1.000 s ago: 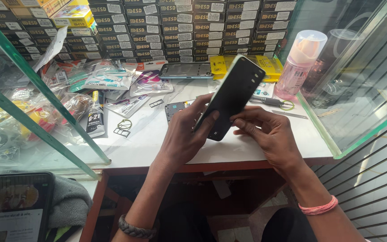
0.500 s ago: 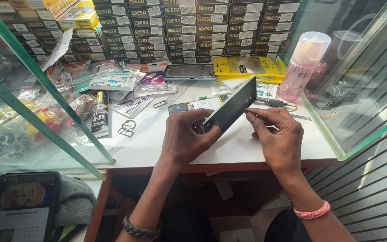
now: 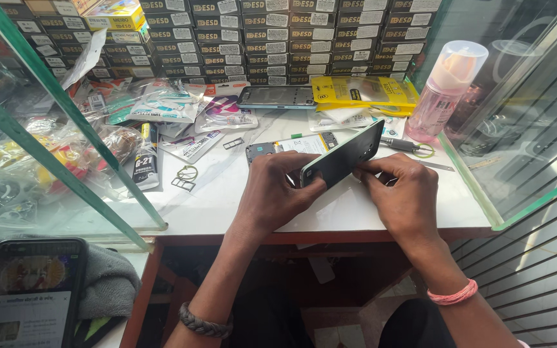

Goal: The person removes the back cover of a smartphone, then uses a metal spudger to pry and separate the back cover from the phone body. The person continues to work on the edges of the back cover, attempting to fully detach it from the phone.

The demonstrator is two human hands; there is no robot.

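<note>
While tilted (edge-up), dark phone back panel [image 3: 344, 155] between left hand [image 3: 277, 190], right hand [image 3: 402, 195]

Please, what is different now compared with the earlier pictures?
The dark phone back cover came down from nearly upright to a low tilt just above the opened phone. The left hand and right hand sank with it, still gripping it. The pink bottle and glue tube stayed put.

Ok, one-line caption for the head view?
Left hand and right hand hold a dark phone back cover tilted over a cluttered white counter.
</note>
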